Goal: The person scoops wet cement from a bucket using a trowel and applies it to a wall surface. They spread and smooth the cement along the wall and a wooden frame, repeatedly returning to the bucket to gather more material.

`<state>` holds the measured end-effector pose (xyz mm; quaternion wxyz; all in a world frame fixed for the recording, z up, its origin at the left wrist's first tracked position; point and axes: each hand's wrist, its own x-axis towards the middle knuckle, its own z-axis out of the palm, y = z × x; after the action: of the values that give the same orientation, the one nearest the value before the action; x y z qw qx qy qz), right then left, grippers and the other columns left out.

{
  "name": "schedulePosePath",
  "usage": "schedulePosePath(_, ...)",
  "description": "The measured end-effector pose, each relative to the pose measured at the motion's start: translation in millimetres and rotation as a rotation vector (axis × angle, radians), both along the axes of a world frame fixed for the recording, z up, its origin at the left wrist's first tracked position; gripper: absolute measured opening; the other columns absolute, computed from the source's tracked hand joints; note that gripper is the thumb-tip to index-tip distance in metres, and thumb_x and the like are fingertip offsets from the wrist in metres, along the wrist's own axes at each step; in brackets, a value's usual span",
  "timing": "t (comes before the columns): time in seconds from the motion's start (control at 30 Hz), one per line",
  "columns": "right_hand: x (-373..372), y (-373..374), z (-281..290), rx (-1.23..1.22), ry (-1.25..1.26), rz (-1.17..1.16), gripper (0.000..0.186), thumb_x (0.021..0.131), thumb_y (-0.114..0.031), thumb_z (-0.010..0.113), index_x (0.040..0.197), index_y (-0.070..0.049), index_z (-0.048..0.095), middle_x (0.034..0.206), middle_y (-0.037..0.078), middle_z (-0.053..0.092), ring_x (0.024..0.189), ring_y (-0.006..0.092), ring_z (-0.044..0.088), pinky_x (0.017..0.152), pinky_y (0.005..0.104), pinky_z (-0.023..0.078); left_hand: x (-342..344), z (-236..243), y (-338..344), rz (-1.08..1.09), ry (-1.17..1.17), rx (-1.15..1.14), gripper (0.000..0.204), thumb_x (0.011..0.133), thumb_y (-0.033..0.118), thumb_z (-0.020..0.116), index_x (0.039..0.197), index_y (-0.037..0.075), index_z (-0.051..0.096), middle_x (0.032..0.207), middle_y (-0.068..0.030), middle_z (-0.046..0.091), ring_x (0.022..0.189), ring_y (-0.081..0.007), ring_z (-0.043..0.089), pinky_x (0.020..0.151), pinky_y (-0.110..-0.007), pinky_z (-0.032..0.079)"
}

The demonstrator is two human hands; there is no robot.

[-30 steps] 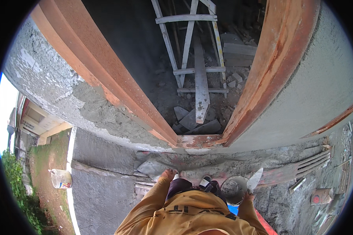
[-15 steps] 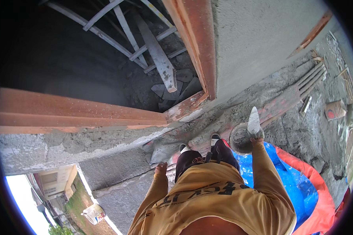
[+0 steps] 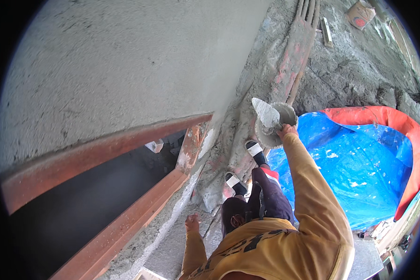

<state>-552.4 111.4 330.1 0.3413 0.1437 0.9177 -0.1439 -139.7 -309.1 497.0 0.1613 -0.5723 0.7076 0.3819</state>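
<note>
My right hand (image 3: 287, 131) is closed around the handle of a pointing trowel (image 3: 266, 113). Its pale, leaf-shaped blade points away and to the left, above a round grey bucket (image 3: 289, 113) crusted with mortar. The blade and hand hide part of the bucket's inside. My left hand (image 3: 192, 222) hangs low, beside the reddish-brown window frame (image 3: 140, 219), its fingers curled and nothing visible in them. My feet, in black-and-white slide sandals (image 3: 255, 149), stand on a mortar-smeared plank between the wall and the bucket.
A freshly rendered grey wall (image 3: 126, 65) rises on the left around the dark opening. To the right lies a blue tarp (image 3: 340, 163) with a raised red edge (image 3: 392, 114). Farther off are long boards (image 3: 296, 56), a short pale wood piece (image 3: 326, 32) and a paper bag (image 3: 360, 15).
My view has turned to the right, so more wall and tarp show and the opening sits lower left. The trowel blade, earlier pointing straight away, now tilts left over the bucket.
</note>
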Motion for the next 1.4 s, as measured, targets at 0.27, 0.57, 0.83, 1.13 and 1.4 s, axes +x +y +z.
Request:
schedulePosePath(0.27,25,-14,-85,-0.085,-0.138,-0.117,0.039,0.077,-0.036,0.065,0.108,-0.012,0.065,0.119,0.012,0.058,0.111,0.0317,0.055,0.095,0.0413,0.045,-5,-28,0,-0.136,-0.169,0.093,0.028,0.089,0.024,0.062,0.09,-0.003,0.056,0.08,-0.0148,0.064,0.062,-0.021,0.064,0.056,-0.032,0.054)
schedulePosePath(0.57,57,-6,-89,-0.174,-0.298,-0.13,0.039,0.076,-0.035,0.067,0.104,-0.008,0.067,0.112,0.017,0.063,0.107,0.0315,0.059,0.092,0.0399,0.047,11,-37,-1,-0.099,-0.131,0.114,0.026,0.087,0.023,0.064,0.083,-0.001,0.057,0.077,-0.0128,0.065,0.061,-0.0186,0.063,0.056,-0.031,0.053)
schedulePosePath(0.83,44,-20,-32,-0.205,-0.252,0.021,0.038,0.075,-0.03,0.063,0.106,-0.007,0.066,0.105,0.019,0.065,0.101,0.0323,0.062,0.09,0.0394,0.048,-17,-22,12,-0.15,-0.107,0.138,0.028,0.089,0.026,0.062,0.086,-0.002,0.057,0.076,-0.0094,0.064,0.065,-0.0183,0.065,0.057,-0.031,0.052)
schedulePosePath(1.13,96,-33,32,-0.256,-0.246,0.132,0.051,0.076,-0.044,0.063,0.11,-0.005,0.064,0.109,0.02,0.063,0.105,0.0345,0.059,0.09,0.0403,0.047,17,-18,-8,0.133,0.181,0.154,0.025,0.089,0.018,0.057,0.092,-0.007,0.055,0.083,-0.0172,0.065,0.062,-0.0196,0.064,0.052,-0.031,0.053)
schedulePosePath(1.4,113,23,-22,-0.085,-0.161,0.34,0.051,0.076,-0.044,0.061,0.12,-0.018,0.06,0.116,0.015,0.062,0.108,0.0313,0.058,0.093,0.0409,0.047,57,-56,-1,0.257,0.222,0.271,0.033,0.089,0.022,0.059,0.096,-0.009,0.053,0.078,-0.0177,0.063,0.058,-0.0235,0.063,0.046,-0.033,0.053)
